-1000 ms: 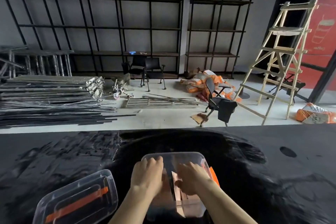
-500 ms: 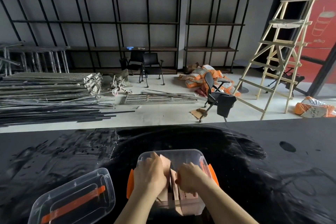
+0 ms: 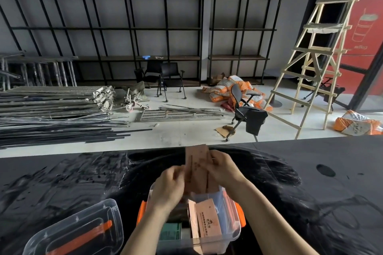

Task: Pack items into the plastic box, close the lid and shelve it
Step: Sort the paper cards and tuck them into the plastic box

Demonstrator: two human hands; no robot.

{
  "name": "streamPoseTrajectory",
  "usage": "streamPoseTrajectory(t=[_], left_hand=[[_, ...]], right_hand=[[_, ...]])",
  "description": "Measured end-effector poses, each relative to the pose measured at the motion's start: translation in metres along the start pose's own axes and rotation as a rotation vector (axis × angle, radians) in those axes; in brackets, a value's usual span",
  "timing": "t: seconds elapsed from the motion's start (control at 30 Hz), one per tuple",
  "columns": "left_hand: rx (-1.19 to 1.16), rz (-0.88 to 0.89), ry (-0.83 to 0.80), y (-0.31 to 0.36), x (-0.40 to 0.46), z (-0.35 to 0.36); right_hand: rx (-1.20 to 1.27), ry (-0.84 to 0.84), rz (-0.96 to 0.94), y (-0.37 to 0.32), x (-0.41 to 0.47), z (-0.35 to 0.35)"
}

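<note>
Both hands grasp a flat pinkish-tan cardboard packet above an open plastic box on a black surface.

To the left of the left hand, a clear plastic lid with an orange handle strip lies apart from the box. The left hand grips the lower left edge of the flat pinkish-tan cardboard packet; the right hand pinches its upper right edge, holding it upright. Beneath both hands stands the clear plastic box with orange side latches, uncovered, containing a similar tan packet standing on edge and, nearer the left forearm, a green item, partly hidden.
</note>
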State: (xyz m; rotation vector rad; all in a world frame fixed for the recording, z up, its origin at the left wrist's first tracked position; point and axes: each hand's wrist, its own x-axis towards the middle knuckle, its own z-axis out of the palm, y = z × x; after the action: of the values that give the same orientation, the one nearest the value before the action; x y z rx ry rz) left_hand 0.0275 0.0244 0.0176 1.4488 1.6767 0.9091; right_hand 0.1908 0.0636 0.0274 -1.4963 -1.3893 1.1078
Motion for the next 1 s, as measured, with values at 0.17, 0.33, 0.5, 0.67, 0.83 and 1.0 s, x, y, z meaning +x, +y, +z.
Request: streamPoseTrajectory(t=[0.17,0.33,0.5,0.67,0.83,1.0], left_hand=[[0.644,0.071,-0.107,-0.011,-0.019,0.027],[0.805,-0.013,-0.083,-0.023,-0.018,0.052],[0.489,-0.053,0.053,-0.02,0.002,0.021],[-0.162,-0.065,0.162,0.005,0.011,0.007],[-0.426,-0.072,0.13,0.019,0.007,0.023],[-0.121,0.064,-0.019,0.017,0.005,0.034]], right_hand=[[-0.042,0.132,0.128,0.004,0.008,-0.015],[-0.005,0.082,0.147,0.007,0.004,-0.01],[0.191,0.053,0.225,0.003,0.002,-0.014],[0.275,-0.021,0.274,-0.003,0.001,0.004],[0.321,-0.045,0.276,-0.004,0.001,0.012],[0.225,0.09,0.218,-0.002,0.001,-0.015]])
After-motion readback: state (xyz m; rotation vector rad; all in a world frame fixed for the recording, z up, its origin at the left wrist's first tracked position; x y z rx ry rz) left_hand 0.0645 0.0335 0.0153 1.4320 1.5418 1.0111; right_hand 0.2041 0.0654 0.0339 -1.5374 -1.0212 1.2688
